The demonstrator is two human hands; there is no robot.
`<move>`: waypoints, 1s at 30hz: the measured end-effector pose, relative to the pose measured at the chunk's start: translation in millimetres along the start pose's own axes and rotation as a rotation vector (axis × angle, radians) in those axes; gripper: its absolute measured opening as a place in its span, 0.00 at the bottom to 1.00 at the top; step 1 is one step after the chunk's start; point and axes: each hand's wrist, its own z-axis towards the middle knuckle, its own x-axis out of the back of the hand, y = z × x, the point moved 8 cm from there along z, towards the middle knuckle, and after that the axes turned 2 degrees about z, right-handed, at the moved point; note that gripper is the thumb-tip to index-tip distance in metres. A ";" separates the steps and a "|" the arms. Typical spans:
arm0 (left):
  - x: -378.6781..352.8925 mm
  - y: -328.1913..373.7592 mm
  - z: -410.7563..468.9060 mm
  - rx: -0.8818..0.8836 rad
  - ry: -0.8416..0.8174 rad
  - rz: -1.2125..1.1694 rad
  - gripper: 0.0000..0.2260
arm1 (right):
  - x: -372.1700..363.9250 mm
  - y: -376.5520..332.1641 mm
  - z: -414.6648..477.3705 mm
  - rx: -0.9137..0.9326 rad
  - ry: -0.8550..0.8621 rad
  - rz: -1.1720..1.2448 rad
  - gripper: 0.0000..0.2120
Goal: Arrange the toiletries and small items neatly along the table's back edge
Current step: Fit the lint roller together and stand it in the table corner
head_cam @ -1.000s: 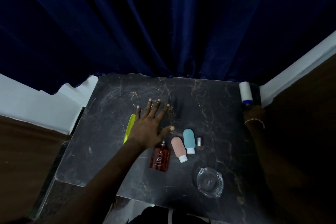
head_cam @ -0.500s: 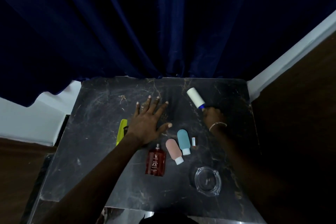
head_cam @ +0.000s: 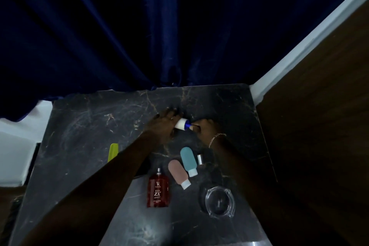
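Before navy curtain [head_cam: 139, 32], black marble table [head_cam: 83, 126], wood-panelled wall [head_cam: 319, 106] right

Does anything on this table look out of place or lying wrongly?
The red perfume bottle, pink tube and teal tube lie flat mid-table at differing angles, far from the back edge. A small silver cap lies loose beside the teal tube.

dark marble table [head_cam: 83, 130] with perfume bottle [head_cam: 158, 189], two tubes, ashtray [head_cam: 219, 200]
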 end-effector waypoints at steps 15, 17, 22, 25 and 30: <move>53.2 89.1 101.2 -0.042 0.327 -0.695 0.24 | 177.0 58.8 15.5 0.030 0.426 0.576 0.19; 53.0 107.3 118.4 -0.030 0.305 -0.784 0.23 | 186.4 65.3 23.4 0.031 0.450 0.531 0.12; 46.5 134.0 160.7 0.068 0.312 -0.893 0.23 | 196.1 78.5 43.9 0.033 0.485 0.362 0.08; 44.9 142.4 177.8 0.068 0.330 -0.940 0.24 | 193.8 84.6 57.7 0.033 0.429 0.266 0.04; 45.4 145.0 188.5 0.031 0.354 -0.940 0.22 | 189.3 91.1 69.5 0.044 0.419 0.179 0.05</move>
